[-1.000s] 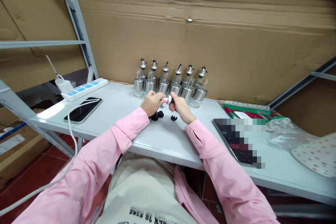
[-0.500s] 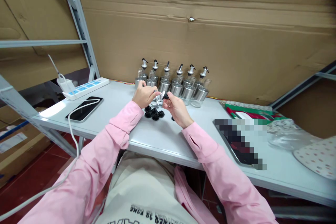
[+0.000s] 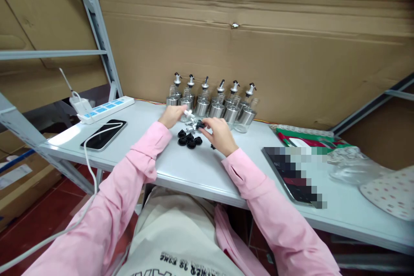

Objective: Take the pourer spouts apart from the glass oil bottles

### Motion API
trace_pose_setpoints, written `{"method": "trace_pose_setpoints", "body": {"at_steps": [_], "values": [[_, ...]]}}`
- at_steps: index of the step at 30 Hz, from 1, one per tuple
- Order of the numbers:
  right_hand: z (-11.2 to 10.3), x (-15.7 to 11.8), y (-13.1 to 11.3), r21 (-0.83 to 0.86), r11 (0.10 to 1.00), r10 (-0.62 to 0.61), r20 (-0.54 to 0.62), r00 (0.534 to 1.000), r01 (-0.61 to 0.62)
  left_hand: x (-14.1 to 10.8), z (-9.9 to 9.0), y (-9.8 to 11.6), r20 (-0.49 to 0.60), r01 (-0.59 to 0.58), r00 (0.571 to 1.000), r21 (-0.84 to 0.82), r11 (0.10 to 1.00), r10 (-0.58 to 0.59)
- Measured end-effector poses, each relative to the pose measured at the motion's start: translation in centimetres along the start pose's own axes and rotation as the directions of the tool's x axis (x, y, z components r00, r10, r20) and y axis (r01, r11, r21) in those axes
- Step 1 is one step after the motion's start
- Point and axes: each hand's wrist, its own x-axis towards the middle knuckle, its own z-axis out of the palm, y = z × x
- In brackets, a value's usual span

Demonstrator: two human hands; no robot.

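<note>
A dark pourer piece [image 3: 200, 124] is pinched between the thumb and fingers of the right hand [image 3: 221, 134], its dark end turned toward the left hand [image 3: 172, 116]; its long axis is too small and blurred to be told. At the left fingertips a white pourer piece [image 3: 188, 113] is seen, its long axis slanting from far left to near right; whether it is gripped or only touched cannot be told. Between the hands, light-coloured pourer parts [image 3: 190, 128] are heaped on the worktop [image 3: 194, 168], their number unclear. Just nearer, at least five black stoppers [image 3: 191, 144] are clustered, and a small black piece [image 3: 212, 147] is partly covered by the right hand.

Beyond the hands, twelve glass bottles with metal sleeves are stood in two rows. The six front bottles [image 3: 232, 113] are left open at the neck; the six rear bottles [image 3: 177, 90] are each fitted with an upright pourer [image 3: 235, 86]. Their contents cannot be made out. To the left, one phone [image 3: 105, 136] is laid flat, slanting away to the right, near one power strip [image 3: 108, 109].
</note>
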Motion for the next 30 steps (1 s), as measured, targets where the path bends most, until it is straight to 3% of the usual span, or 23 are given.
{"method": "trace_pose_setpoints", "body": {"at_steps": [2,7,11,16,19,30], "values": [[-0.3,-0.1,1.1,-0.091,0.996,-0.026,-0.012,1.000,0.025,0.2,-0.5,-1.6,-0.068,0.102,0.993,0.017,0.995,-0.101],[-0.5,0.0,2.1,-0.103,0.995,-0.025,-0.147,0.989,0.010,0.2,0.8,-3.6,0.098,0.078,0.989,0.288,0.954,-0.111],[-0.3,-0.2,1.9,-0.069,0.997,-0.024,-0.127,0.992,0.015,-0.1,2.6,-3.7,0.100,0.060,0.990,0.303,0.951,-0.095],[-0.2,-0.3,2.0,-0.012,0.998,0.054,-0.135,0.989,-0.056,-0.4,3.4,-4.2,0.259,0.032,0.958,0.320,0.947,-0.120],[-0.3,-0.2,1.9,-0.020,1.000,0.018,-0.152,0.988,-0.021,-0.5,3.5,-4.4,0.271,0.033,0.954,0.322,0.946,-0.125],[0.3,-0.7,2.5,-0.014,0.998,-0.064,0.025,0.998,0.065,-0.9,3.4,-4.2,0.208,0.088,0.959,0.426,0.900,-0.193]]}}
